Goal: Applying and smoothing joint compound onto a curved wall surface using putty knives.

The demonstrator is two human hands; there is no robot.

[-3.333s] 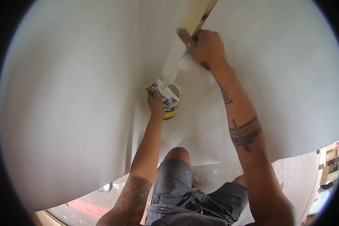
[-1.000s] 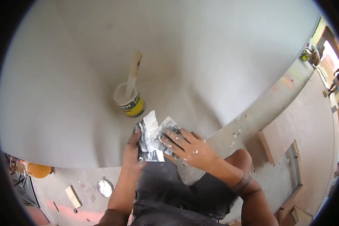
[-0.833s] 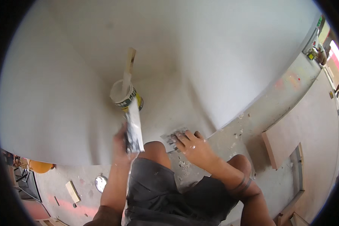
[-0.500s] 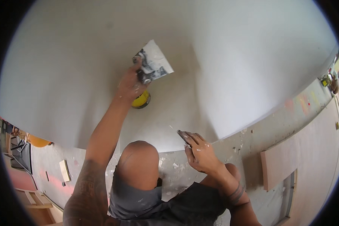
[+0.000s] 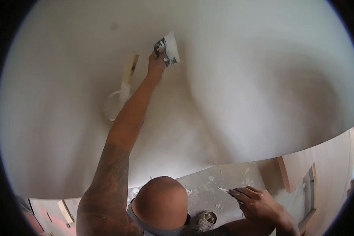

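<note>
Protruding above the left hand [image 5: 156, 65], the putty knife [image 5: 167, 49] meets the wall [image 5: 244, 78].

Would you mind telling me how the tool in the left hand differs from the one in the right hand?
The wide blade in the left hand is broad and smeared dark and white; the narrow blade in the right hand shows only a slim pale tip. The wide blade is raised against the white wall; the narrow blade is low, near the spattered floor. Both are held in a closed grip.

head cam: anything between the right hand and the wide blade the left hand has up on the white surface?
In the head view, only bare white surface and spattered floor separate right hand from wide blade in left hand.
</note>
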